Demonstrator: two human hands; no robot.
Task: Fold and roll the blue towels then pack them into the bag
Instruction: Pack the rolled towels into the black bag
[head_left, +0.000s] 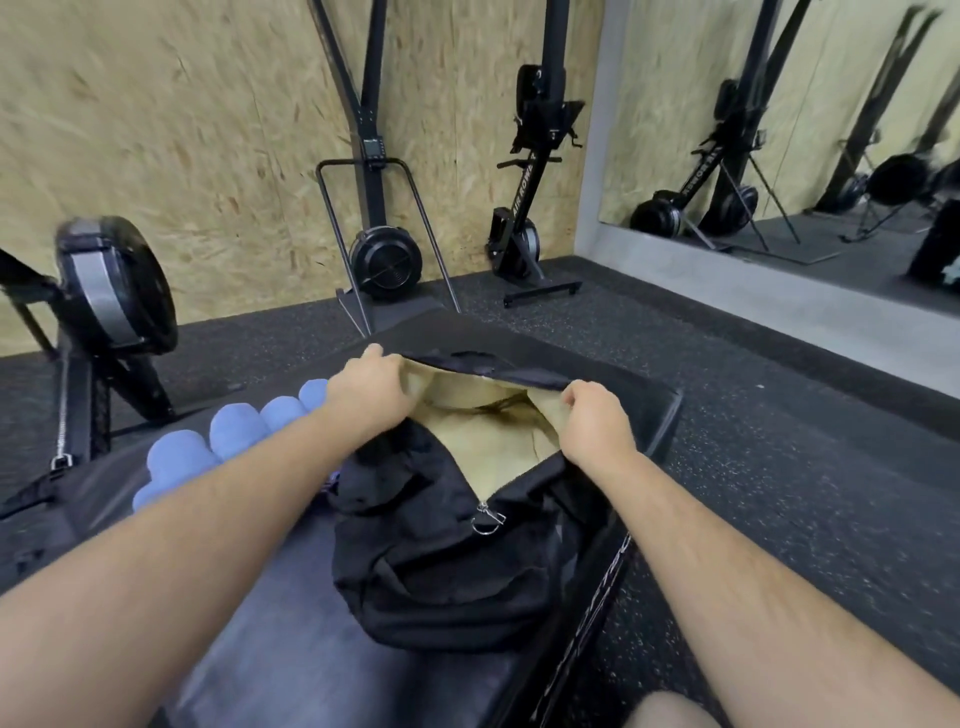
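A black duffel bag (436, 561) lies on a black padded box (291, 634), its zipper open and a tan lining showing inside. My left hand (371, 387) grips the left edge of the opening. My right hand (597, 426) pinches the right edge, and the two hold the mouth spread apart. No towel shows inside the bag. Several rolled blue towels (234, 434) lie in a row on the box to the left of the bag, partly hidden behind my left forearm.
Rowing machines stand against the wood-panel wall: one at the left (111, 291), one at the centre (384, 260), one folded upright (524, 208). A mirror (779, 130) covers the right wall. Dark speckled rubber floor (779, 441) surrounds the box.
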